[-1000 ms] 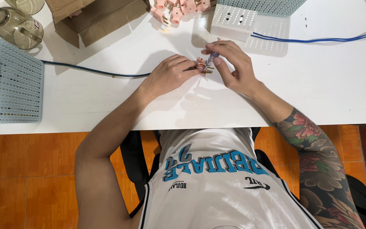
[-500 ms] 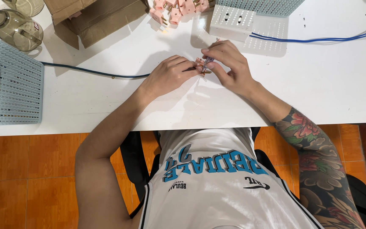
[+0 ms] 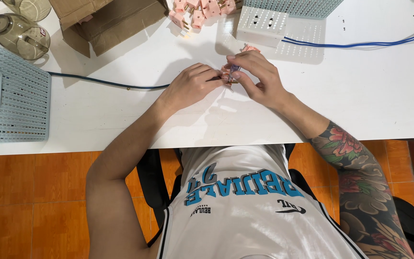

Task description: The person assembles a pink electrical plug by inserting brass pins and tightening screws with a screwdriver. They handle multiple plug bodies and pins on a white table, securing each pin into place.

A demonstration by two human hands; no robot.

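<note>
Single head-worn view, looking steeply down from above the white table. Table's near edge crosses mid-frame; orange floor below it. Moderately close; no second view.

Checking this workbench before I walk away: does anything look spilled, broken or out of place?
Nothing looks spilled or broken. The cardboard box lies tipped on its side, flaps open, and pink plugs sit loosely piled beside it. Both hands work a small plug.

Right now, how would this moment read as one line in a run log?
left hand: holds small pink plug | right hand: works thin tool at it | dark cable: runs left across white table | more pink plugs: behind
</note>
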